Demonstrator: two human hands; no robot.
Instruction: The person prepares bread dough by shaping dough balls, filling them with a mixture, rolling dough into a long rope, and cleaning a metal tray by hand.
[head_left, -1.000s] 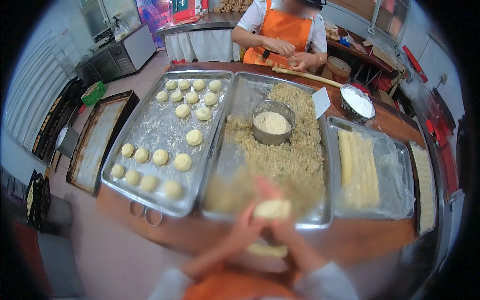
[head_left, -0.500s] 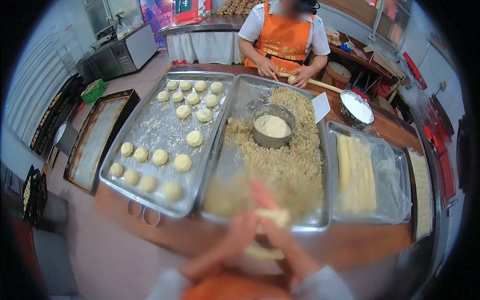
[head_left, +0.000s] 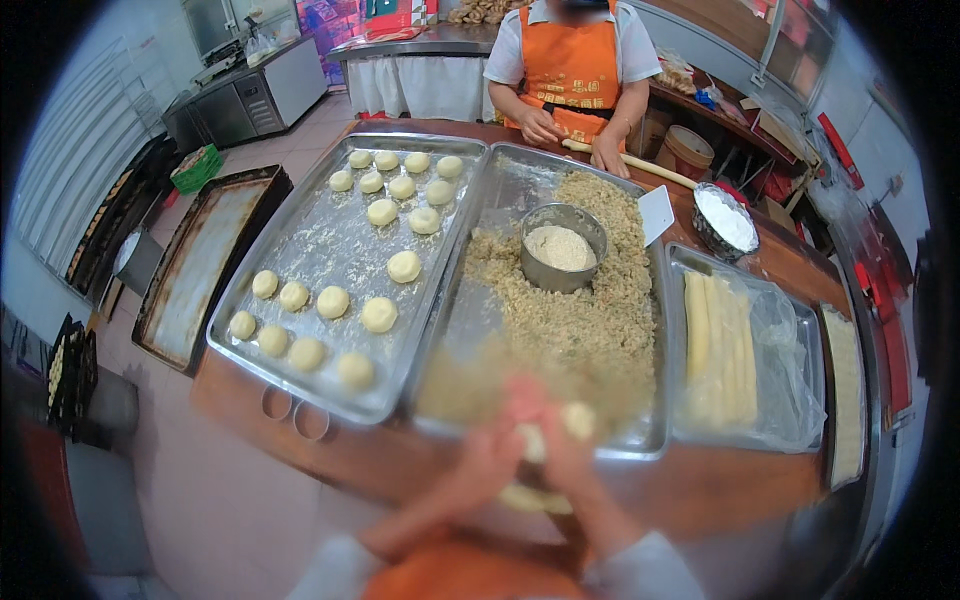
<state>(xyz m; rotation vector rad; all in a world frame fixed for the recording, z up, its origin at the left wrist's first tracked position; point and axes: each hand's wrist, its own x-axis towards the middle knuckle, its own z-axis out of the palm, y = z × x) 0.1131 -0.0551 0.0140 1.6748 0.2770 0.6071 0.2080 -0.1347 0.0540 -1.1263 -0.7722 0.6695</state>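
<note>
Left hand [head_left: 490, 452] and right hand [head_left: 563, 458] press together around blurred dough [head_left: 531, 443] at the near edge of the middle tray [head_left: 476, 325].

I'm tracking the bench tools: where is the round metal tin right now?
In the head view, just right of centre, the round metal tin stands in the middle tray among crumbly mixture, right of the dough-ball tray.

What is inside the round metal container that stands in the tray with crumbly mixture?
The round metal container holds a pale, grainy material, lying below the rim. Only its top surface shows; whatever lies deeper, and the container's bottom, is covered.
</note>
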